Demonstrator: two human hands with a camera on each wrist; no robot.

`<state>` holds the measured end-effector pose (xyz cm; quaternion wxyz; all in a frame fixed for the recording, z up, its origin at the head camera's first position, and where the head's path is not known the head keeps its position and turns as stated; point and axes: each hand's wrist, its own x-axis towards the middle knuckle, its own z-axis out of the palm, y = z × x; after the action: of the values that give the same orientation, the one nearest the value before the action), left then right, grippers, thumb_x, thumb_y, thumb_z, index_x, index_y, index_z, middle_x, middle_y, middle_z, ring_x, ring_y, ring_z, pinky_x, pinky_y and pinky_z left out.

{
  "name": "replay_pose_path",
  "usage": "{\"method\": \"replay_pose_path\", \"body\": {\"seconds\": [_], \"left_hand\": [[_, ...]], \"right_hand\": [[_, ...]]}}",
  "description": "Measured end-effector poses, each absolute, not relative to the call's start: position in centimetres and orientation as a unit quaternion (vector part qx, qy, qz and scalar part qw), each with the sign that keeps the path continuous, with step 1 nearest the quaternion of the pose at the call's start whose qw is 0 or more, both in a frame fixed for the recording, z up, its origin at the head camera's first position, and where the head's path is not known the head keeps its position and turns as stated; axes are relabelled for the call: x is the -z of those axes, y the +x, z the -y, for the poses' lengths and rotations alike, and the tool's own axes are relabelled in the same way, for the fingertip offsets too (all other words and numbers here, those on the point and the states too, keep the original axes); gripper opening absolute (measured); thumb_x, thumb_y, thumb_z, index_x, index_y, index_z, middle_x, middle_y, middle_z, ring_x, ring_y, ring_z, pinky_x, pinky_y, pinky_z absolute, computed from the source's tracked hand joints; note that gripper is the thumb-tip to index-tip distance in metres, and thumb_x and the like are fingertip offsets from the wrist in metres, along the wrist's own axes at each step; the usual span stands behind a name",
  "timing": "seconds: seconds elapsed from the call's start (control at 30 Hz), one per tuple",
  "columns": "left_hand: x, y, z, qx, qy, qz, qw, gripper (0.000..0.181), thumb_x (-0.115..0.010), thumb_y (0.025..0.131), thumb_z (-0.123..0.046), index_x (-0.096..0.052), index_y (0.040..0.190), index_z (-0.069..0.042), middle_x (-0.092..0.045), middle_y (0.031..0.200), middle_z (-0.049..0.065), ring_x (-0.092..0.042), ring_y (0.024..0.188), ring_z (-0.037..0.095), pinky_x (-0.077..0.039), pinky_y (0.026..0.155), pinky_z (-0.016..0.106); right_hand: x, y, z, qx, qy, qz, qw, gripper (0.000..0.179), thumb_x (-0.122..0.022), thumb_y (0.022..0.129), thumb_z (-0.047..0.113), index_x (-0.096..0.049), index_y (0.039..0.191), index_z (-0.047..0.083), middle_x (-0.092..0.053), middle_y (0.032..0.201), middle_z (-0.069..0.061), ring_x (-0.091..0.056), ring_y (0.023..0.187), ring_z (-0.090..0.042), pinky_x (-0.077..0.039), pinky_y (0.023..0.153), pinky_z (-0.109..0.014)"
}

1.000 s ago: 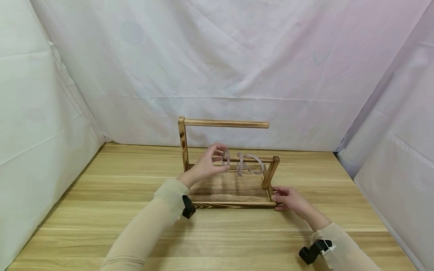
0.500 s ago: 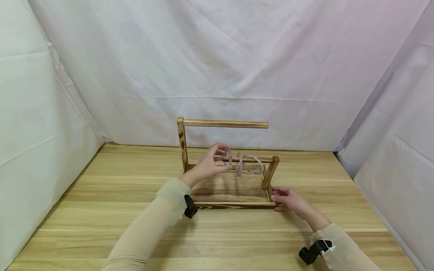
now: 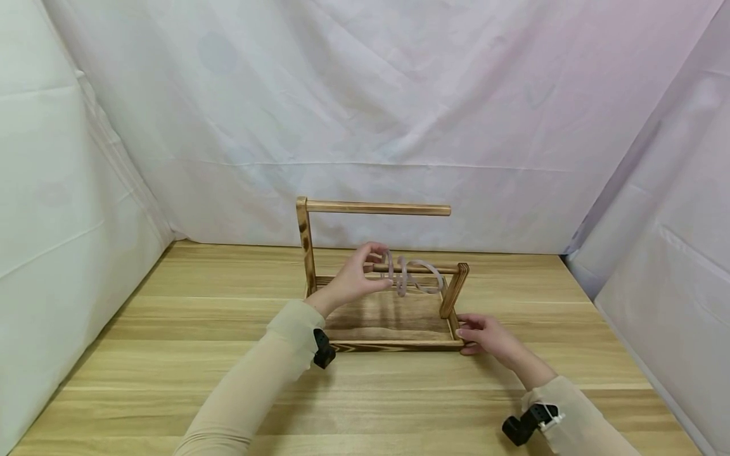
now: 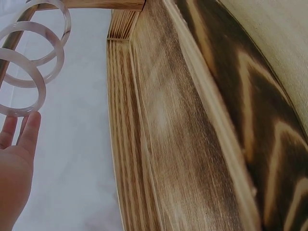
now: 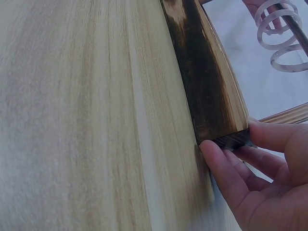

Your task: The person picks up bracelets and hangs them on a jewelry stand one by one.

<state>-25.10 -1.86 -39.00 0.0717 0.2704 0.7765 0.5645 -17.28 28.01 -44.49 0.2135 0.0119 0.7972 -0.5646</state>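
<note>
My left hand [image 3: 356, 277] pinches a pale, translucent bangle [image 4: 40, 89] between thumb and fingers. That bangle encircles the free left end of the lower bar [image 3: 450, 269] of a wooden jewelry rack [image 3: 393, 346]. Farther right on the same bar hang two more bangles: a middle one [image 3: 402, 286] standing close to the held one, and a tilted one [image 3: 441, 282] toward the post. In the right wrist view, my right hand [image 5: 274, 168] grips the front right corner of the rack's base, thumb on top and fingers against the end.
Above the lower bar runs a longer upper bar [image 3: 379, 208], fixed to a tall post [image 3: 308, 247] at the left, its right end free. A short post [image 3: 454, 291] carries the lower bar. The rack stands on a wood-grain table [image 3: 171, 354], with white cloth [image 3: 365, 114] behind.
My left hand has moved slightly right, sliding the pinched bangle from the bar's tip along it toward the other two. My right hand keeps its grip on the base corner.
</note>
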Motion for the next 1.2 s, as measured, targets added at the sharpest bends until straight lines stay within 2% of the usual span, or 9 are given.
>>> {"method": "replay_pose_path", "body": {"seconds": [0.5, 0.73, 1.03, 1.2], "left_hand": [[39.4, -25.2, 1.6, -0.564, 0.267, -0.778, 0.072, 0.06, -0.07, 0.082, -0.011, -0.041, 0.134, -0.006, -0.044, 0.132, 0.012, -0.048, 0.119, 0.03, -0.041, 0.103, 0.044], [39.7, -25.3, 1.4, -0.566, 0.26, -0.778, 0.079, 0.06, -0.071, 0.081, -0.012, -0.041, 0.134, -0.009, -0.044, 0.132, 0.009, -0.048, 0.12, 0.027, -0.04, 0.104, 0.044], [40.0, -25.3, 1.3, -0.566, 0.27, -0.776, 0.072, 0.063, -0.071, 0.08, -0.01, -0.04, 0.135, -0.005, -0.045, 0.131, 0.012, -0.051, 0.118, 0.028, -0.042, 0.103, 0.042], [40.0, -25.3, 1.4, -0.563, 0.267, -0.779, 0.075, 0.062, -0.072, 0.081, -0.013, -0.041, 0.134, -0.008, -0.045, 0.132, 0.01, -0.049, 0.12, 0.027, -0.041, 0.104, 0.042]], "right_hand": [[44.5, -17.2, -28.0, 0.566, 0.013, -0.795, 0.215, 0.057, -0.05, 0.094, 0.003, -0.023, 0.138, -0.02, -0.051, 0.102, -0.013, -0.055, 0.083, -0.01, -0.058, 0.076, -0.032], [44.7, -17.3, -28.0, 0.566, 0.017, -0.796, 0.214, 0.057, -0.052, 0.093, 0.005, -0.024, 0.138, -0.019, -0.051, 0.103, -0.013, -0.055, 0.083, -0.01, -0.058, 0.076, -0.032], [44.9, -17.4, -28.2, 0.571, 0.014, -0.793, 0.212, 0.057, -0.052, 0.093, 0.005, -0.025, 0.138, -0.018, -0.05, 0.099, -0.01, -0.055, 0.081, -0.01, -0.058, 0.074, -0.03], [44.8, -17.6, -28.2, 0.57, 0.014, -0.794, 0.214, 0.057, -0.052, 0.093, 0.005, -0.025, 0.139, -0.017, -0.05, 0.099, -0.01, -0.055, 0.081, -0.01, -0.058, 0.075, -0.03]]}}
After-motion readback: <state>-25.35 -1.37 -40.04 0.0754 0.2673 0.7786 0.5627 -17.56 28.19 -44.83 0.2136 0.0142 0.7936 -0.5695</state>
